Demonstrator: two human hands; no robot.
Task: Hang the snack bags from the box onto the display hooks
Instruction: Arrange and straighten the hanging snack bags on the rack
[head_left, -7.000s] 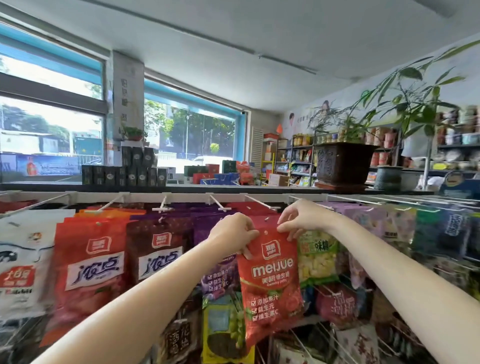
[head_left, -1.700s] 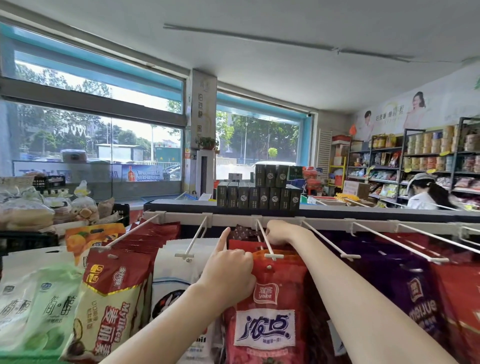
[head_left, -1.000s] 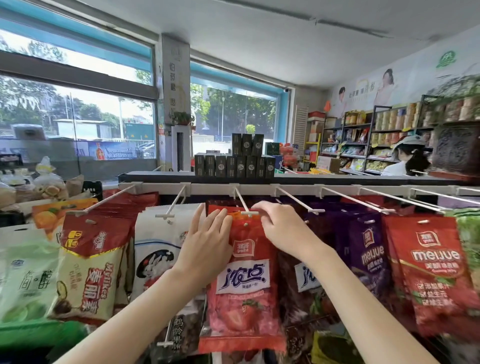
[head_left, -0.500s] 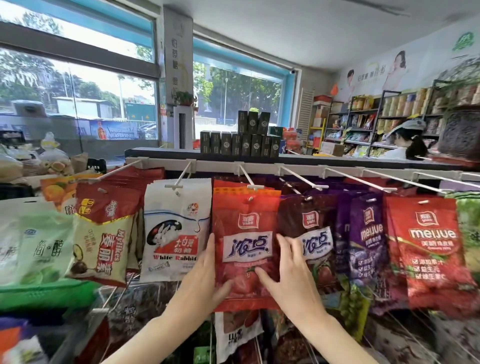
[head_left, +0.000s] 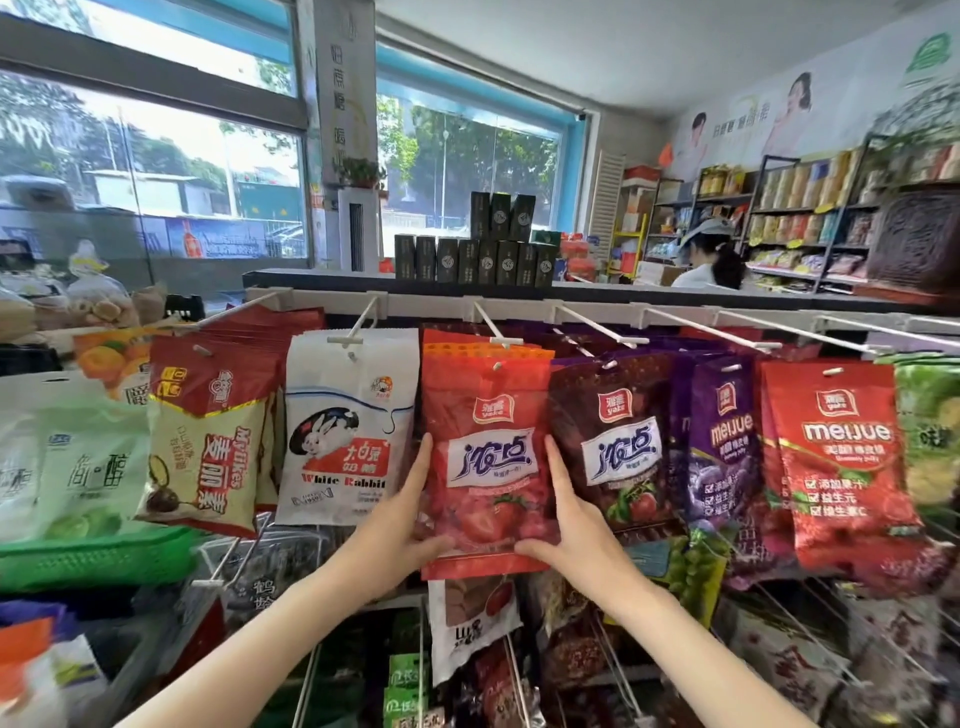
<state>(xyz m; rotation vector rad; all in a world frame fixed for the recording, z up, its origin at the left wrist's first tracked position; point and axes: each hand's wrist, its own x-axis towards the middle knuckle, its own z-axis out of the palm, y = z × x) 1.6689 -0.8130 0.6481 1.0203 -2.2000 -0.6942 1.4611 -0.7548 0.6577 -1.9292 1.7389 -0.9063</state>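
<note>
A red strawberry snack bag (head_left: 488, 457) hangs at the front of a white display hook (head_left: 496, 328) in the middle of the top rail. My left hand (head_left: 402, 519) lies flat against the bag's lower left edge, fingers straight and thumb under its bottom corner. My right hand (head_left: 569, 514) presses the lower right edge the same way. Both hands frame the bag from either side. The box is not in view.
A white rabbit candy bag (head_left: 348, 431) hangs to the left, a dark red bag (head_left: 615, 447) and purple and red meijue bags (head_left: 836, 457) to the right. More hooks and bags hang below. A green basket (head_left: 93, 558) sits at the left. A person stands beyond the counter.
Both hands moved down from the hook's tip to the bag's lower sides, and the bag now hangs on the hook. The camera tilted down slightly.
</note>
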